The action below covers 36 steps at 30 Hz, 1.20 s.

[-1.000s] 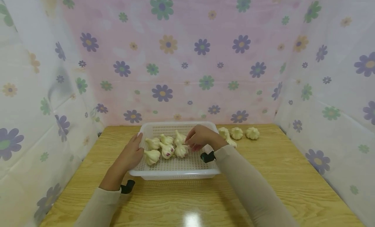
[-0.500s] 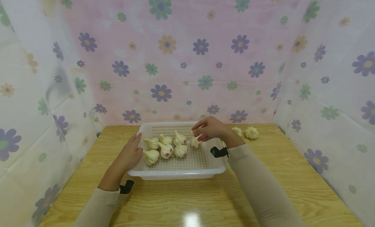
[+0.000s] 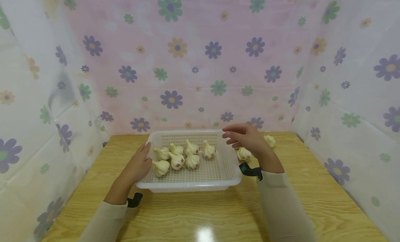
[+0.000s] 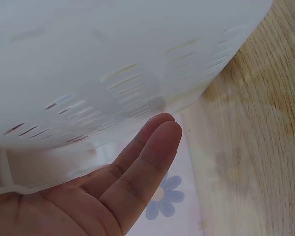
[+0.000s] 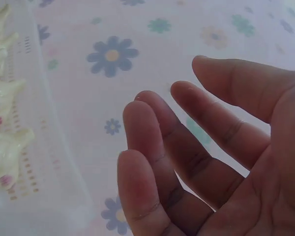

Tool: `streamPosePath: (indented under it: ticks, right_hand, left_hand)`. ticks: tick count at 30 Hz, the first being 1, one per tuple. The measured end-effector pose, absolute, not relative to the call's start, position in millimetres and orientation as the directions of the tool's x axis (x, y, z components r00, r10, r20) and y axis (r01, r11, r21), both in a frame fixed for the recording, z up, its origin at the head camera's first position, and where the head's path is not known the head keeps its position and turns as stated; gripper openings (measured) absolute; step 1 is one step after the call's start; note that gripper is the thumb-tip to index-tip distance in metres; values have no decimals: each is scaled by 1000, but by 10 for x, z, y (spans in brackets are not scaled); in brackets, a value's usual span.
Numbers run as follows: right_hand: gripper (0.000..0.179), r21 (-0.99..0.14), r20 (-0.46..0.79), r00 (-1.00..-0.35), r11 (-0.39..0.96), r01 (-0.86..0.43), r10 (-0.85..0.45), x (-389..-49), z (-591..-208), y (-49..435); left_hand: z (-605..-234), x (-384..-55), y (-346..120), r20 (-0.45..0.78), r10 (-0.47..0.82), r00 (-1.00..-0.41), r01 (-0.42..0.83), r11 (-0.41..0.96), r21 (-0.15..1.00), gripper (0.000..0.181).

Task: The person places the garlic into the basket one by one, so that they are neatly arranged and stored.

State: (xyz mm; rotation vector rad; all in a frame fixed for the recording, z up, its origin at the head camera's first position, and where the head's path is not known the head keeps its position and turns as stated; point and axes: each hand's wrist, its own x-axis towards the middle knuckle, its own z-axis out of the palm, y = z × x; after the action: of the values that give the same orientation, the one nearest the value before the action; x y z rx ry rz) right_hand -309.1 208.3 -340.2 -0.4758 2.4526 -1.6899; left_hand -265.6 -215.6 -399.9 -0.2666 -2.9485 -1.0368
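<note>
In the head view, a white plastic basket (image 3: pixel 187 184) stands on the wooden table, with several garlic bulbs (image 3: pixel 161 168) along its left and middle. One more bulb (image 3: pixel 208 150) sits apart from them toward the right. My left hand (image 3: pixel 140 165) holds the basket by its left rim; the left wrist view has its fingers (image 4: pixel 150 157) reaching below the rim, the thumb hidden. Beyond the right rim, my right hand (image 3: pixel 247 138) is raised with loosely bent, spread fingers and nothing between them. Below it lies a garlic bulb (image 3: pixel 244 154) on the table.
Another garlic bulb (image 3: pixel 269 141) lies at the back right of the wooden table (image 3: pixel 300 186), partly behind the right hand. A flowered cloth (image 3: pixel 193 61) hangs behind and along both sides. Each wrist bears a dark camera mount (image 3: pixel 250 169).
My right hand has let go of a garlic bulb in the basket, leaving it right of the others. The hand has moved right, past the basket's rim. My left hand stays at the left rim.
</note>
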Motion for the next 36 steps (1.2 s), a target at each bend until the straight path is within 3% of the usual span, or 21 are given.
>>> streamPosePath:
  ticks: [8,13,30,36]
  right_hand:
    - [42,-913,159,-959,335,-233,-235,-2969,-3443,2367]
    - [46,-940,135,-976,289,-181,-172,-2982,-3517,2495]
    - [55,-957,-32,-999,289,42,40,-3230,-4025,2838]
    - [65,-943,-161,-987,293,160,20,-3264,-4208,2871]
  left_hand:
    - [-3993,-2660,-2151,76,160,-984,172,764,622,66]
    - [-4013,-2675,-2164,69,161,-984,169,768,618,66]
    - [-4020,-2670,-2198,55,158,-986,157,763,627,67]
    - [-4022,-2674,-2187,50,157,-986,153,758,634,67]
